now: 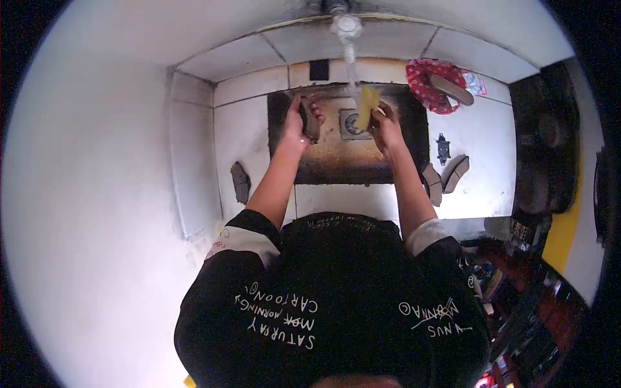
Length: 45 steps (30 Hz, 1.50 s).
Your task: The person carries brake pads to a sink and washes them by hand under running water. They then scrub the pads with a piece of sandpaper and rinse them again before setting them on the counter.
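Observation:
Over the dark-stained sink (pixel 346 169), my left hand (pixel 295 124) grips a brake pad (pixel 311 128), its fingers curled round the far side. Just right of the water stream, a yellow sponge (pixel 368 107) is pinched between the thumb and fingers of my right hand (pixel 387 128). Water (pixel 352 70) runs from the tap (pixel 348 27) close beside the sponge, above the drain (pixel 351 123). Sponge and held pad are apart. Another brake pad (pixel 240 182) lies on the white tiles at left. Two more, one brake pad (pixel 432 185) and a second brake pad (pixel 457 174), rest right of the sink.
Behind the sink's right corner sits a red patterned plastic bag (pixel 422 72) with a brown-backed brush (pixel 451 89) on it. A small black part (pixel 443 149) lies below them. A black square (pixel 319 69) is at the back edge. A wall (pixel 97 194) bounds the left.

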Available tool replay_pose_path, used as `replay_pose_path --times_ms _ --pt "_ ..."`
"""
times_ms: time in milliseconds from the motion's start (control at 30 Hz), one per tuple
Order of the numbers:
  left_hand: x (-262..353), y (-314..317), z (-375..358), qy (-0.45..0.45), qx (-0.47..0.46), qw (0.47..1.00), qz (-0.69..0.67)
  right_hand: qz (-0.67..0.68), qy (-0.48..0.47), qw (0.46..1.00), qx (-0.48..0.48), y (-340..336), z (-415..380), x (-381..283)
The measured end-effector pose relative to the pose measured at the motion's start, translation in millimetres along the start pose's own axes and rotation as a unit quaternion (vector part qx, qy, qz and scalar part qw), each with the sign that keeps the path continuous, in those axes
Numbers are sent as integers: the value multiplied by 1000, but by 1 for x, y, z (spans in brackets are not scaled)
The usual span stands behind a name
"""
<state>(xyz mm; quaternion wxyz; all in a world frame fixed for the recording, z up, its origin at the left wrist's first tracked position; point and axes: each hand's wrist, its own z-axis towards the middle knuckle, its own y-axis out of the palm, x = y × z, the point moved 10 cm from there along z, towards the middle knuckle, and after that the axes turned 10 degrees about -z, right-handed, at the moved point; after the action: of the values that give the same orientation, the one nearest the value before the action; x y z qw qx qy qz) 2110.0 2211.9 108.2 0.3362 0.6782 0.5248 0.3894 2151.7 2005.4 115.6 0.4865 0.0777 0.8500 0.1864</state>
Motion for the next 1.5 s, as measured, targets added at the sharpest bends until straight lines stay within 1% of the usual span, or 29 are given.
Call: replay_pose_path --times_ms 100,200,233,267,333,367,433,533,600,667,733,800,867,900,933,1000,1033,1067,1100,1200,1233,1267,1300,1333,1367,1400,1433,1467,1500 --pt "51 -28 -42 76 92 988 96 82 106 987 -93 30 33 48" --pt "101 -52 -72 114 117 979 124 176 206 952 -144 74 9 32" --pt "116 -58 -79 124 113 973 161 158 174 956 -176 87 3 19" --pt "128 -67 -82 134 116 972 152 181 194 954 -140 91 -2 18" --pt "154 -77 -95 189 173 941 221 168 159 941 -248 100 8 18" --pt "164 -78 -97 223 172 935 216 163 163 940 -251 100 13 24" --pt "177 -88 -98 240 178 920 255 91 166 970 -150 87 20 27" --pt "199 -108 -88 289 200 870 346 -8 109 981 -159 75 38 25" --pt "213 -121 -92 314 278 792 444 -14 115 979 -167 66 44 31" --pt "220 -127 -89 336 276 780 450 -111 35 986 -120 55 51 21" --pt "227 -125 -89 353 269 770 458 -178 49 980 -70 19 85 47" --pt "237 -95 -100 442 234 670 549 -273 -19 960 -54 11 95 46" --pt "245 -92 -93 464 209 610 607 -307 36 951 -2 44 41 11" --pt "249 -92 -91 460 198 615 609 -337 22 941 -11 48 38 8" --pt "253 -99 -87 421 218 614 631 -506 -5 858 88 66 -3 -41" --pt "247 -97 -87 378 234 611 655 -519 9 853 63 48 14 -22" --pt "247 -84 -93 362 257 572 689 -516 9 854 67 39 23 -11" --pt "248 -75 -96 346 281 531 721 -464 6 880 101 25 31 -2" --pt "248 -69 -96 346 280 529 722 -411 4 902 134 13 39 9" --pt "240 -61 -91 308 245 479 785 -382 49 905 181 -34 78 49" --pt "240 -62 -87 325 209 466 796 -541 -8 833 118 -51 108 53" --pt "243 -67 -83 340 179 450 806 -497 -15 853 161 -33 72 32" --pt "246 -64 -87 355 174 437 808 -350 24 931 99 -77 134 96" --pt "246 -65 -93 367 169 424 810 -267 64 959 68 -58 117 91" --pt "253 -71 -107 367 203 443 793 -234 86 967 50 -55 121 95" --pt "262 -68 -120 371 231 459 773 -99 70 992 -33 -10 83 69" --pt "261 -62 -142 353 239 490 760 -80 77 993 -38 3 63 56" --pt "260 -71 -163 354 247 482 762 -58 80 994 -39 13 50 48" --pt "254 -81 -182 343 269 378 817 -54 85 994 -45 19 41 46"
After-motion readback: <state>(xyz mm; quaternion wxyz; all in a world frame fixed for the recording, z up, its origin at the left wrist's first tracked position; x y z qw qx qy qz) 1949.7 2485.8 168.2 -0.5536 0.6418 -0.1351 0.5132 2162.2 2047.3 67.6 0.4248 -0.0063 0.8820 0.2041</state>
